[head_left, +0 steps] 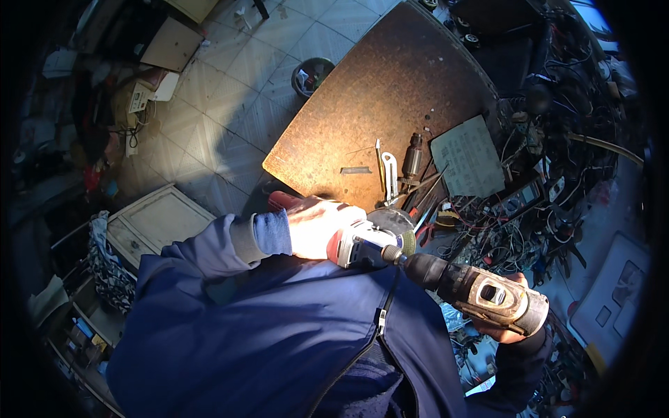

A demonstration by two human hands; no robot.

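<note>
My left hand (317, 226) is wrapped around a red and grey angle grinder (348, 245), held close against my jacket. The grinder's red rear end (282, 200) sticks out past the hand on the left. From the right, my right hand (503, 333) grips a worn cordless drill (491, 296), mostly hidden behind its body. The drill's black chuck (426, 270) points left at the grinder's ribbed metal spindle (391, 254). Chuck and spindle are in line and seem to meet; exact contact is hard to tell. Just beyond the grinder lies a round dark disc (394, 221).
On the brown wooden table (369, 104) lie a motor armature (414, 155), a white-handled cutter (390, 174), a flat metal strip (356, 170) and a greenish card (468, 159). Tangled wires (519, 230) and a multimeter (519, 200) crowd the right. A bowl (312, 76) stands beyond the table's left edge.
</note>
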